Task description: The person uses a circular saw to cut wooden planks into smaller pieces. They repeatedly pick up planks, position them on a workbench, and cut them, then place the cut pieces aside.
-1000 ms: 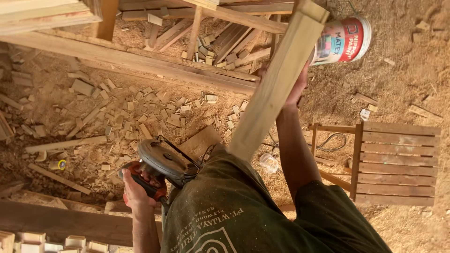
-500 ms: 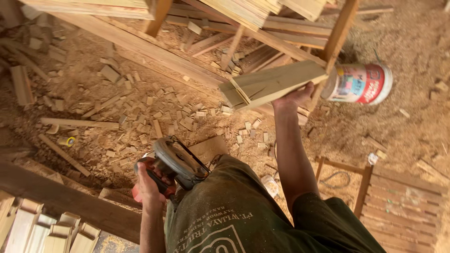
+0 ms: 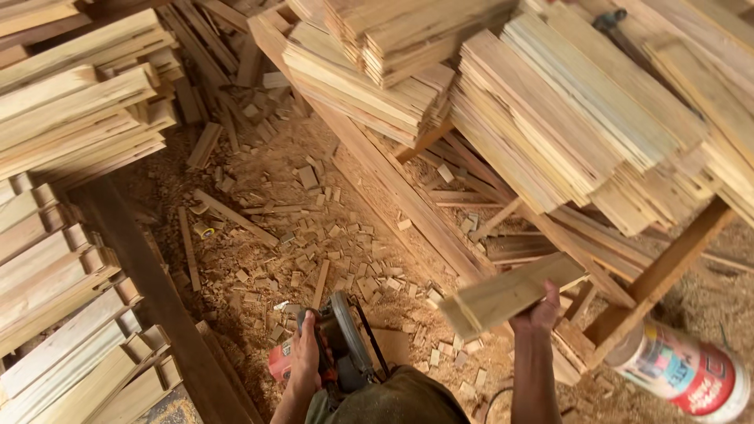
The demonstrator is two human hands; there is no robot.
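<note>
My left hand (image 3: 304, 355) grips the handle of a hand-held circular saw (image 3: 339, 349) with a grey guard and red body, held low near my body. My right hand (image 3: 537, 312) holds a short pale wooden plank (image 3: 514, 292) by its underside, raised out in front of me, lying roughly level and pointing left. Just beyond the plank rise tall stacks of cut wooden slats (image 3: 565, 118) on a timber rack.
Sawdust and small wood offcuts (image 3: 314, 243) cover the ground. More stacked planks (image 3: 71, 118) fill the left side. A dark beam (image 3: 157, 290) runs along the lower left. A white and red bucket (image 3: 691, 373) lies at the lower right by a rack leg (image 3: 660, 275).
The view has swung up to the slat stacks. My right hand has lowered the plank from upright to nearly level. The saw stays in my left hand.
</note>
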